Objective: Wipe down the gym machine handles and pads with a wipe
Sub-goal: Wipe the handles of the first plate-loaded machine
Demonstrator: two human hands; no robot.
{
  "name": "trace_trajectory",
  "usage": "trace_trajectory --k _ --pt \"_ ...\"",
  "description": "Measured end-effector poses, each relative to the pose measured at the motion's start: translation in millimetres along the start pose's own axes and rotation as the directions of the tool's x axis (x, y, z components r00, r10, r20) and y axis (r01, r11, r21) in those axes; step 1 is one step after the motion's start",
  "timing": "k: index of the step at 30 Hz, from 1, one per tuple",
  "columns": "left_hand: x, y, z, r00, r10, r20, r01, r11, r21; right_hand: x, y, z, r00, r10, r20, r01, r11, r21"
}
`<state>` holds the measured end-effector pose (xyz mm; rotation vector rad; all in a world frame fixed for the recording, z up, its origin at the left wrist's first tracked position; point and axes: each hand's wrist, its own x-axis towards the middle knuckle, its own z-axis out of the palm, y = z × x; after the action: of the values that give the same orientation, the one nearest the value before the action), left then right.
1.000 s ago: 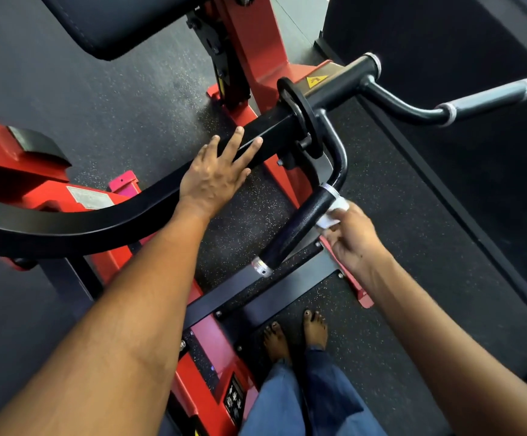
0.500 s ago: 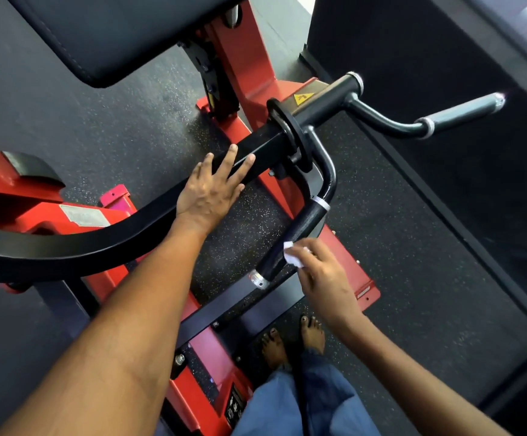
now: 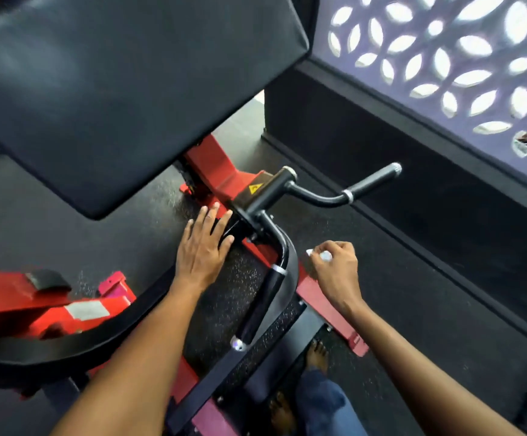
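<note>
A red and black gym machine fills the view. My left hand (image 3: 204, 247) rests flat, fingers straight, on its curved black lever arm (image 3: 105, 335) close to the pivot. The near black handle (image 3: 262, 305) runs down from the pivot between my hands. My right hand (image 3: 336, 270) is off that handle, to its right, fingers curled round a small white wipe (image 3: 325, 255) that peeks out at the knuckles. A second handle (image 3: 372, 182) juts to the far right. A large black pad (image 3: 108, 89) hangs over the upper left.
A red base frame (image 3: 322, 305) lies on dark speckled rubber flooring. A black low wall (image 3: 413, 171) and a patterned perforated screen (image 3: 444, 58) close off the right. My bare feet (image 3: 317, 354) and jeans stand at the bottom by a black footplate.
My right hand has come off the near handle with the wipe and moved up and to the right. The view has tilted upward. My left hand stays on the lever arm.
</note>
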<state>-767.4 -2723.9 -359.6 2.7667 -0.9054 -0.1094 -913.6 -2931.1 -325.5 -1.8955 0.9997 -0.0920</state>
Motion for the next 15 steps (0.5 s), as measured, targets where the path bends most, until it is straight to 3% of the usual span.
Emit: trace_trajectory --k 5,10,15 --pt "71.5 63.7 -5.5 0.979 0.185 -0.089 -0.187 0.982 -0.019 45.8 -5.2 -26.4 0.989 -0.059 -0.136 0.064 0.997 0.038" --pt "117.7 128.9 39.6 0.974 0.221 -0.040 -0.223 0.974 -0.047 107.0 8.8 -57.0 0.953 -0.065 -0.295 0.085 0.995 0.055" --pt "157.8 159.6 84.6 0.956 0.292 0.027 -0.292 0.956 -0.015 171.2 35.8 -93.5 0.893 -0.170 -0.417 0.178 0.984 -0.019"
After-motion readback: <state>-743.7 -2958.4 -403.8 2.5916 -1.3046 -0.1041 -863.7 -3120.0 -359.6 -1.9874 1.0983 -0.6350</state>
